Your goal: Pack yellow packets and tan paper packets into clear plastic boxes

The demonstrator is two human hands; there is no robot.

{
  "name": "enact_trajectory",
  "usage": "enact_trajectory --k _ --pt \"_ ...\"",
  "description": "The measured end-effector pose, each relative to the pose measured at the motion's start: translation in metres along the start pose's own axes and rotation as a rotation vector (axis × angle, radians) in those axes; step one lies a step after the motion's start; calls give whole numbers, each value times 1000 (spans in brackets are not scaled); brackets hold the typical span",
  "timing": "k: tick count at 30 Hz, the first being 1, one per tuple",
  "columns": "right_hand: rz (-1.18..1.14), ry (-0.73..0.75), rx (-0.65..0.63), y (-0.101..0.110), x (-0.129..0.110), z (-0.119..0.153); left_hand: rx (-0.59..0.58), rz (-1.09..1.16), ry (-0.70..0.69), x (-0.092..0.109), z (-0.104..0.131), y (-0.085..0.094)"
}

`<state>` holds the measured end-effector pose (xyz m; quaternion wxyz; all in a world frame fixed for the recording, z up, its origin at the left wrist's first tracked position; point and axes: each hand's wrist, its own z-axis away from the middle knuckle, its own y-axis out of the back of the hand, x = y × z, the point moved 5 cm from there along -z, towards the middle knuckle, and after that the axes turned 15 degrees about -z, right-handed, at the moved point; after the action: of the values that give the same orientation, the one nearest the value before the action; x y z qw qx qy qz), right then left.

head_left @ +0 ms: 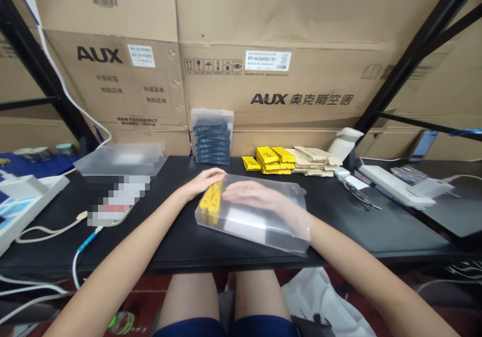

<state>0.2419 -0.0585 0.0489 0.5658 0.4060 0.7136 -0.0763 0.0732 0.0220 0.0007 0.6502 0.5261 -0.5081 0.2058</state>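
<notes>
A clear plastic box (256, 221) lies on its side on the black table in front of me, its open end towards the right. Two yellow packets (211, 199) stand side by side inside, against its left end. My left hand (206, 180) grips the far left corner of the box, fingers bent over the edge. Through the open end reaches my right hand (250, 195), seen through the plastic. Its fingers are stretched towards the yellow packets, a little apart from them, and nothing shows in them.
Behind stand a clear box of dark packets (211, 138), stacked yellow packets (273, 159) and beige packets (316, 160). An empty clear box (120, 158) and a phone (120, 201) lie left. Right are a white bottle (344, 145), glasses (357, 191) and a power strip (395, 185).
</notes>
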Motion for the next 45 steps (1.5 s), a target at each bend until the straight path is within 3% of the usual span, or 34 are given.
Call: enact_trajectory --k 4,7,10,12,14,18,21,24,28,36,45 --pt "-539 -297 -123 15 28 -1 50 15 35 -11 0 25" --pt "-626 -390 -124 42 42 12 120 63 160 -26 4 51" --pt "-566 -383 97 83 55 29 172 137 215 -30 10 66" --pt "-553 -301 309 108 62 37 184 143 222 -28 11 67" --pt "-558 -244 415 119 68 39 188 116 220 -26 11 65" --pt "-452 -316 403 109 85 28 191 53 145 -26 6 60" --pt "-69 -388 381 100 95 21 189 46 87 -29 3 60" --pt "277 -305 405 100 95 17 170 57 89 -34 1 61" --pt "451 -277 379 100 96 16 132 81 105 -40 -3 60" --pt "517 -330 383 98 101 13 126 181 133 -42 -4 58" --pt "532 -305 354 101 79 19 145 191 167 -39 -1 58"
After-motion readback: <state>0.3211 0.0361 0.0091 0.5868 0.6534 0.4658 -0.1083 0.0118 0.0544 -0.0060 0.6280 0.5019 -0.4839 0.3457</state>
